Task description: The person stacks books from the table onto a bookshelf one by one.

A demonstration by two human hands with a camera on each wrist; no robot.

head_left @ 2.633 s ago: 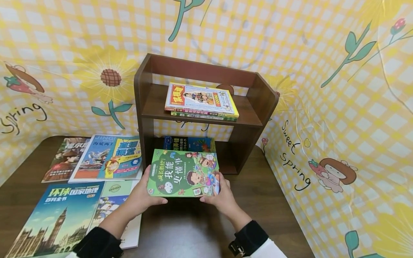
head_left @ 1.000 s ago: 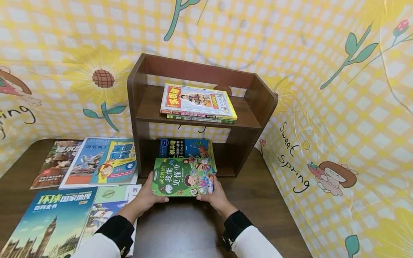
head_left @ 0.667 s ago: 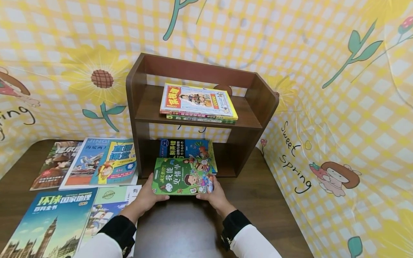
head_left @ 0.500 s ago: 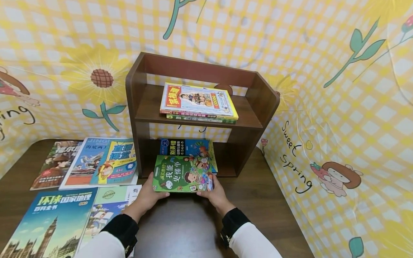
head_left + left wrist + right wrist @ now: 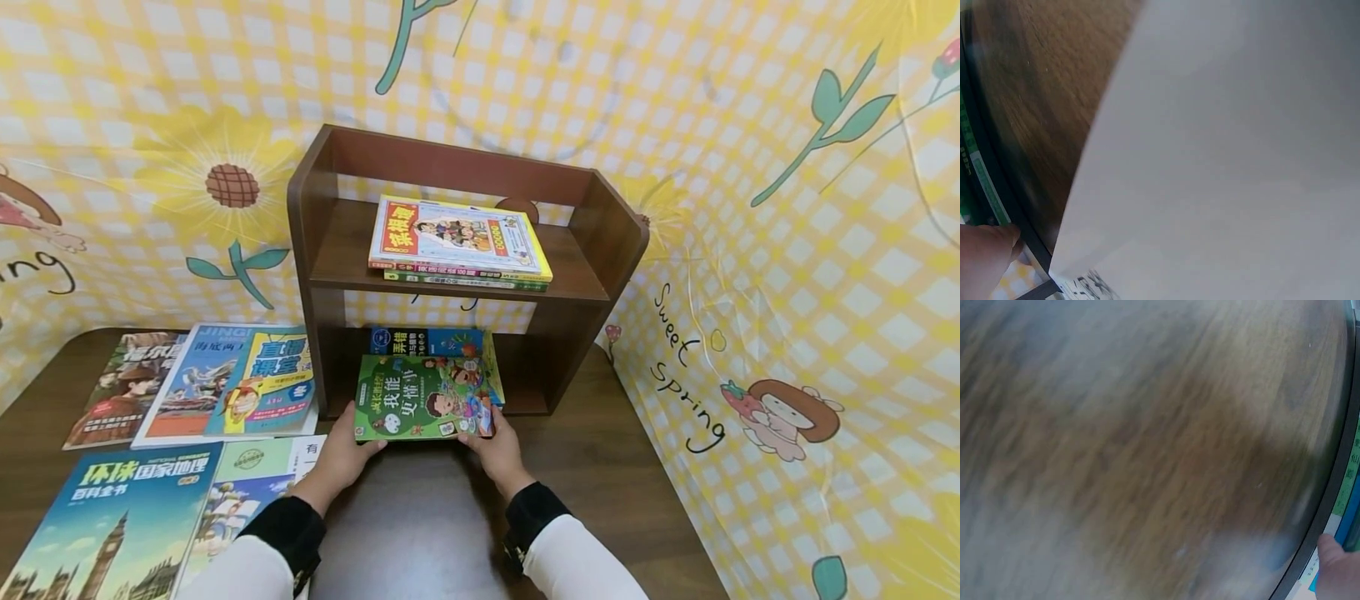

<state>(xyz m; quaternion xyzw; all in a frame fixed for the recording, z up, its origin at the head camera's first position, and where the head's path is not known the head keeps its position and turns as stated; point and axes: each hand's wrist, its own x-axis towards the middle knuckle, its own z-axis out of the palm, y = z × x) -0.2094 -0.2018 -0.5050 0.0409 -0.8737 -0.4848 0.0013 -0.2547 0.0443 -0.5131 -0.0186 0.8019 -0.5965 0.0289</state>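
A green picture book (image 5: pixel 420 400) lies face up at the front of the lower shelf of a dark brown bookcase (image 5: pixel 465 150). My left hand (image 5: pixel 339 460) grips its left near corner, thumb along the front edge. At the opposite corner my right hand (image 5: pixel 498 454) holds it the same way. Beneath and behind the green book, a blue book (image 5: pixel 442 340) shows only its back part. In the left wrist view the left thumb (image 5: pixel 991 253) is by a green spine. The right wrist view catches the right thumb (image 5: pixel 1333 556) at the dark shelf edge.
A stack of books (image 5: pixel 461 242) sits on the upper shelf. Left of the bookcase, several books and magazines lie on the wooden table (image 5: pixel 600 500), including one with a clock tower (image 5: pixel 112 517). A yellow checked cloth (image 5: pixel 750 250) hangs behind and to the right.
Both hands have pushed the green book away from me, deeper over the lower shelf, so it covers more of the blue book. The grip on its corners is unchanged.
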